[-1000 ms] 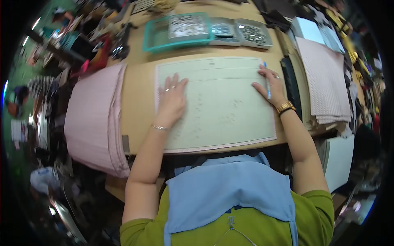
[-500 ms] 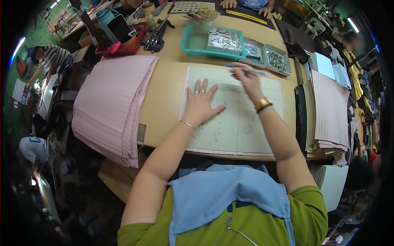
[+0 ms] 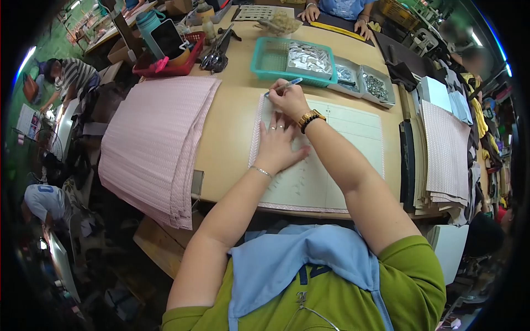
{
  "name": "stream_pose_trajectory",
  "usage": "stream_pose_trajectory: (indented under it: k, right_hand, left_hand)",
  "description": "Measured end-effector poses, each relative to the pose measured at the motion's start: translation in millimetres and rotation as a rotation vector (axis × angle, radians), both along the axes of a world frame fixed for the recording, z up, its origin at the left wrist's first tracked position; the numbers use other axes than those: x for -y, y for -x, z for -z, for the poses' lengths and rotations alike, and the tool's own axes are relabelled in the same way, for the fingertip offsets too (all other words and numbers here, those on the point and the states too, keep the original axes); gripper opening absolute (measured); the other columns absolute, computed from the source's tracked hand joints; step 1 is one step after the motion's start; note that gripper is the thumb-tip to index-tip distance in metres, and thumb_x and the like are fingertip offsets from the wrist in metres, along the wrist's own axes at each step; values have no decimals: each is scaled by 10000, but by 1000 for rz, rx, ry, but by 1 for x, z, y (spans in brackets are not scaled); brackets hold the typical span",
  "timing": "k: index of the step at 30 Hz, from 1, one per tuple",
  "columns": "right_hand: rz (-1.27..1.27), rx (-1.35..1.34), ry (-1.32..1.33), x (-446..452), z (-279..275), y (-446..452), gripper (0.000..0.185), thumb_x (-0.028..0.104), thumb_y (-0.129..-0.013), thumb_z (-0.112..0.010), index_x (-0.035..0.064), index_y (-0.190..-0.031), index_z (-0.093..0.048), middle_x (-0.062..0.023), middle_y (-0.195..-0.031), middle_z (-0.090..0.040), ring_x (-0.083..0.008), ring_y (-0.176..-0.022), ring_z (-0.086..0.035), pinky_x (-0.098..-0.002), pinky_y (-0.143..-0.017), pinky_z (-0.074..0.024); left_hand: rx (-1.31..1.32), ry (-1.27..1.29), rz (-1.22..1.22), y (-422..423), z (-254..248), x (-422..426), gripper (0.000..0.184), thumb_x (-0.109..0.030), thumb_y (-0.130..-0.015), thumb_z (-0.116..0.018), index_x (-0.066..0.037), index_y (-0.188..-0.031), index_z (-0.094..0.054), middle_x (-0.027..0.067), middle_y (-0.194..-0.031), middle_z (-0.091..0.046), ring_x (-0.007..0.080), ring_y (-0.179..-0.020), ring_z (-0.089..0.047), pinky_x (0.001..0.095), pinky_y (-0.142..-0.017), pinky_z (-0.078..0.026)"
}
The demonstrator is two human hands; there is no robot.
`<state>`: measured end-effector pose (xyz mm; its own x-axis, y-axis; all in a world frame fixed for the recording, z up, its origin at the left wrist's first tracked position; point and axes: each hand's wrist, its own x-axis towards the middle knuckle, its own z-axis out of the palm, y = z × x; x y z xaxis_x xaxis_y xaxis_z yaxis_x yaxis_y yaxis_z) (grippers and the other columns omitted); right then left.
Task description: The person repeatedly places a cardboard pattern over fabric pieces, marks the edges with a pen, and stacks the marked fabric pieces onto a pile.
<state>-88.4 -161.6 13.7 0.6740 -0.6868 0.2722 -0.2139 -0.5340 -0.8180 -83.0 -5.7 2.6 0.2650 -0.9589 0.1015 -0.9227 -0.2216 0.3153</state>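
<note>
A pale template sheet (image 3: 353,143) with ruled lines and faint handwriting lies on a pink patterned sheet (image 3: 255,129), whose edge shows along the left and bottom. My left hand (image 3: 279,146) rests flat on the template, fingers spread, a ring and a bracelet on it. My right hand (image 3: 288,100) is closed around a pen (image 3: 292,83) with a whitish-blue barrel. The pen's tip is down near the template's upper left corner, just beyond my left fingertips. My right wrist, with a gold watch and a dark bracelet, crosses above the template.
Pink patterned sheets (image 3: 154,143) are stacked on the left. A teal basket (image 3: 268,69) and a box of metal hardware (image 3: 375,85) stand behind the template. Scissors (image 3: 216,55) lie by a red basket (image 3: 196,47). More sheets (image 3: 444,149) are piled right. Across the table are another person's hands (image 3: 361,27).
My right hand has moved left with the pen, from the template's upper right area to its upper left corner. My left hand stays on the template. The view has shifted slightly.
</note>
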Motion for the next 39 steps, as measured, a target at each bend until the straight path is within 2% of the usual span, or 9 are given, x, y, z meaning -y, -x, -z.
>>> stream_pose_trajectory:
  k: [2,6,12,18,22,26,30,35,39]
  right_hand:
    - [-13,63,19,0,3,-2,194,204,-813,-662,22,-882,-673,-144,-686,-673,-215,-630,-669,-337,-628,-536]
    - [-79,0,-115,-5,-2,6,188,197,-815,-663,22,-885,-675,-149,-671,-671,-215,-605,-672,-334,-601,-538]
    - [-23,50,-55,-6,-2,1,201,205,-811,-667,13,-871,-674,-131,-647,-669,-199,-571,-659,-316,-574,-532]
    - [-116,62,-158,-2,1,16,181,181,-846,-664,14,-916,-670,-109,-749,-706,-130,-689,-681,-280,-628,-536]
    - [-101,309,-529,19,-6,79,180,161,-951,-637,55,-1093,-608,-33,-947,-692,-103,-859,-665,-242,-737,-557]
    - [156,375,-279,71,4,200,156,170,-926,-649,35,-1004,-661,-52,-862,-716,-89,-764,-664,-231,-668,-526]
    - [448,389,-223,120,16,291,163,181,-903,-656,20,-918,-673,-52,-806,-722,-86,-711,-663,-237,-644,-525]
    - [503,216,-135,142,31,313,191,208,-843,-662,17,-855,-663,-46,-720,-696,-92,-654,-648,-247,-614,-508]
    - [498,142,-4,138,33,310,178,214,-833,-665,37,-852,-655,-55,-689,-680,-94,-626,-631,-256,-598,-499]
  left_hand:
    - [11,-10,10,-1,3,1,1035,-754,-787,-528,-74,-1527,-281,209,-1572,-252,410,-1484,-127,657,-1141,-121]
    - [9,-29,7,-2,4,3,1022,-737,-790,-538,-85,-1531,-273,210,-1572,-249,412,-1484,-129,658,-1139,-126]
    - [11,12,4,-1,4,2,1007,-724,-792,-547,-101,-1533,-272,210,-1566,-266,420,-1478,-145,664,-1134,-138]
    - [-3,-56,-7,0,-6,2,966,-732,-781,-558,-125,-1503,-354,203,-1568,-273,417,-1468,-183,665,-1133,-153]
    - [49,-69,7,2,-8,2,905,-672,-787,-611,-126,-1477,-397,206,-1564,-284,414,-1458,-219,664,-1131,-169]
    - [113,-202,13,10,-30,18,801,-568,-801,-659,-120,-1432,-450,207,-1537,-328,413,-1436,-265,664,-1114,-213]
    - [136,-187,228,42,-40,59,779,-533,-811,-681,-118,-1428,-450,219,-1550,-302,409,-1431,-284,646,-1109,-260]
    - [154,-141,507,114,-47,131,807,-570,-780,-699,-134,-1418,-466,237,-1519,-339,417,-1392,-354,584,-1087,-356]
    - [129,-185,540,138,-46,164,949,-668,-675,-736,-165,-1433,-465,268,-1488,-370,456,-1371,-370,535,-1059,-414]
